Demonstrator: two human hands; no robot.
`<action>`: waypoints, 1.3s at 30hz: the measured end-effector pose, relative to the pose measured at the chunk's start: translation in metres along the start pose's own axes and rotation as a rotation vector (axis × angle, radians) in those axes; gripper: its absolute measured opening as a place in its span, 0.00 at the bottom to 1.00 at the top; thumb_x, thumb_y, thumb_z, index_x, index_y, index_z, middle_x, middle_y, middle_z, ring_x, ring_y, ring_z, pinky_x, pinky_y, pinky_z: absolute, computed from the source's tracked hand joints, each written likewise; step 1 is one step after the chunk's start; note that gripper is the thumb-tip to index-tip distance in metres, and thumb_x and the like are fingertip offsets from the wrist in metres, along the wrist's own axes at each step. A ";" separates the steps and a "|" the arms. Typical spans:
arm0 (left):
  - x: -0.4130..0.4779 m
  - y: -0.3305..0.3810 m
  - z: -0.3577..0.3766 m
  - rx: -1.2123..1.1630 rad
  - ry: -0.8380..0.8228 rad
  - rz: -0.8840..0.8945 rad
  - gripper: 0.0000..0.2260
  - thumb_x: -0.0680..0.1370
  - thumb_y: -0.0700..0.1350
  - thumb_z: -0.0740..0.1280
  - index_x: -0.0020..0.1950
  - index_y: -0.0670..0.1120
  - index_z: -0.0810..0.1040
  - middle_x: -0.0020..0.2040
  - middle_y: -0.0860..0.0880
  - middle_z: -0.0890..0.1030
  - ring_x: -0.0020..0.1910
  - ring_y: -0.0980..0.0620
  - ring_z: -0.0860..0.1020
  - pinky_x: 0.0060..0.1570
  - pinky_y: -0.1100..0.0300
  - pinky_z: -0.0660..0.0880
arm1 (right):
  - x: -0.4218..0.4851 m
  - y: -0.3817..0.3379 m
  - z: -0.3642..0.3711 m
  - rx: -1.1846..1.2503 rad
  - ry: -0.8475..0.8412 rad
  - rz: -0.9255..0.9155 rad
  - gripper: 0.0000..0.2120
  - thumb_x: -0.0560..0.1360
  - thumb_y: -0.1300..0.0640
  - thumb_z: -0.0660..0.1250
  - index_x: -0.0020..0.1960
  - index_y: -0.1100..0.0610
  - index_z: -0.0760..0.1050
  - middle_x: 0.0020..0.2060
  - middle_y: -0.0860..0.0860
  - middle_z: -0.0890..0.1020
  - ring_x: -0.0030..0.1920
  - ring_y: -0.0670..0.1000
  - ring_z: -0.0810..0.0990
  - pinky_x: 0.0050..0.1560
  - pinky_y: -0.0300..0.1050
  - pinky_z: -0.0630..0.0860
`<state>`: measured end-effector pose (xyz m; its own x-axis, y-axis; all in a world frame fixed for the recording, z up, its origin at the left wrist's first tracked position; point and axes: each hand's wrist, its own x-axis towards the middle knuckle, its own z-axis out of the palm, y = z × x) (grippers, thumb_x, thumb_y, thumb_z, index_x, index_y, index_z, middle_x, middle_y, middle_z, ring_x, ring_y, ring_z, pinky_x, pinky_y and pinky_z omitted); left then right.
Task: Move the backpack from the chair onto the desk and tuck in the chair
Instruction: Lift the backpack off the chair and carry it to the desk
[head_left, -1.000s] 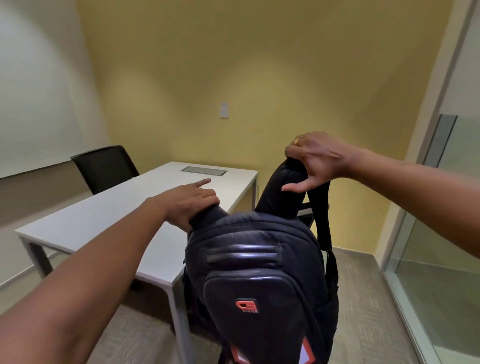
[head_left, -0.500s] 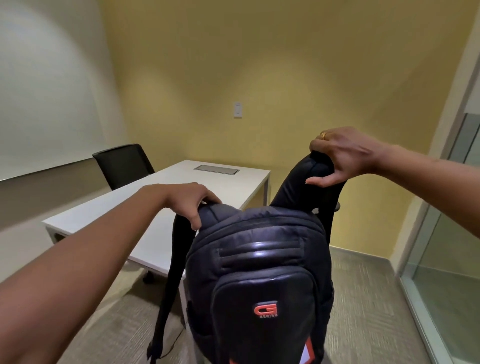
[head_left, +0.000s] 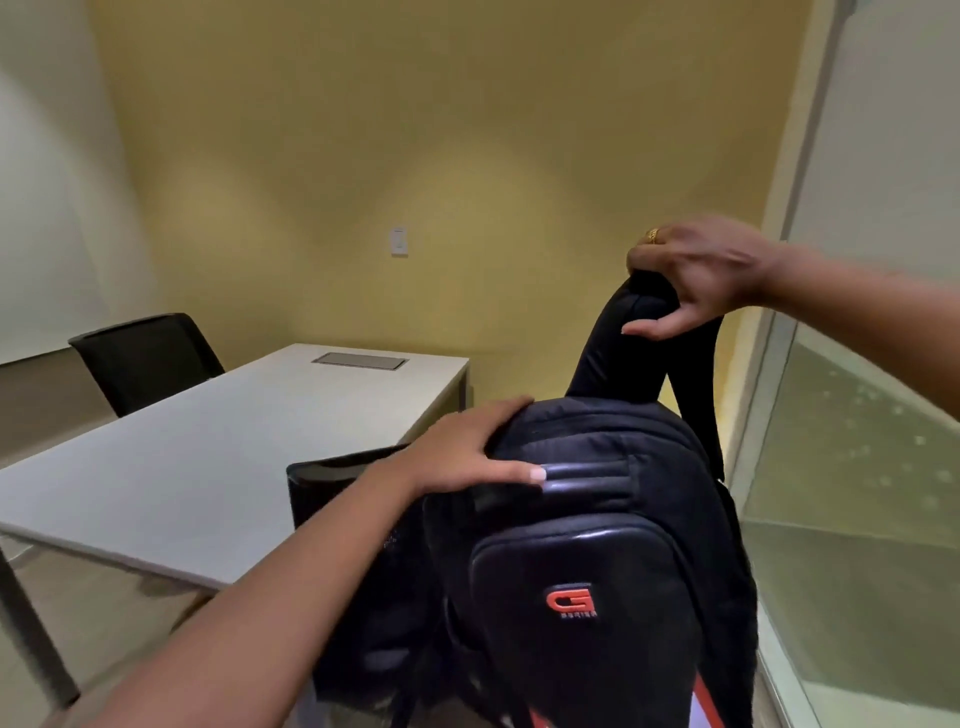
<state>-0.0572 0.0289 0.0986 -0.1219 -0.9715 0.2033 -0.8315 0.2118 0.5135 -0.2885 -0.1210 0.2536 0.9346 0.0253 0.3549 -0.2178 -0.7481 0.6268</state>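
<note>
A black backpack (head_left: 597, 561) with a red logo fills the lower middle of the view, to the right of the white desk (head_left: 208, 457). My right hand (head_left: 696, 275) is closed around its shoulder strap, pulled up high. My left hand (head_left: 467, 452) lies over the top left of the bag, fingers curled on it. The black backrest of a chair (head_left: 332, 488) shows just behind my left wrist, at the desk's near right edge. The chair's seat is hidden by the bag and my arm.
A second black chair (head_left: 145, 358) stands at the desk's far left side. A grey cable hatch (head_left: 361, 360) sits in the desk's far end. A yellow wall is behind, and a glass partition (head_left: 857, 441) runs along the right.
The view has swung so the bag sits further right. My left hand has shifted from the bag's top edge to lie over its top. The chair backrest has come into view.
</note>
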 end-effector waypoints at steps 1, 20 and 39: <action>0.010 0.008 0.013 0.095 0.038 0.036 0.43 0.62 0.70 0.65 0.73 0.58 0.54 0.74 0.55 0.62 0.71 0.55 0.63 0.69 0.48 0.62 | -0.009 0.006 0.000 -0.010 -0.010 0.016 0.35 0.65 0.28 0.55 0.38 0.63 0.71 0.27 0.57 0.73 0.27 0.57 0.70 0.26 0.42 0.62; 0.208 0.122 0.121 -0.026 0.511 0.236 0.16 0.76 0.41 0.64 0.63 0.49 0.75 0.62 0.49 0.78 0.70 0.47 0.66 0.66 0.28 0.47 | -0.187 0.138 0.037 -0.008 -0.057 0.477 0.37 0.64 0.28 0.53 0.39 0.64 0.72 0.28 0.58 0.74 0.30 0.59 0.73 0.32 0.48 0.71; 0.381 0.162 0.147 0.064 0.523 0.303 0.16 0.74 0.44 0.67 0.62 0.48 0.76 0.55 0.44 0.82 0.55 0.45 0.79 0.64 0.38 0.64 | -0.233 0.118 0.191 0.481 0.216 1.017 0.21 0.73 0.53 0.63 0.65 0.58 0.70 0.62 0.54 0.76 0.62 0.56 0.73 0.63 0.52 0.69</action>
<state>-0.3179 -0.3230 0.1368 -0.0888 -0.6843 0.7237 -0.8347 0.4476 0.3208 -0.4778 -0.3417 0.1123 0.3091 -0.6582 0.6865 -0.6716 -0.6621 -0.3325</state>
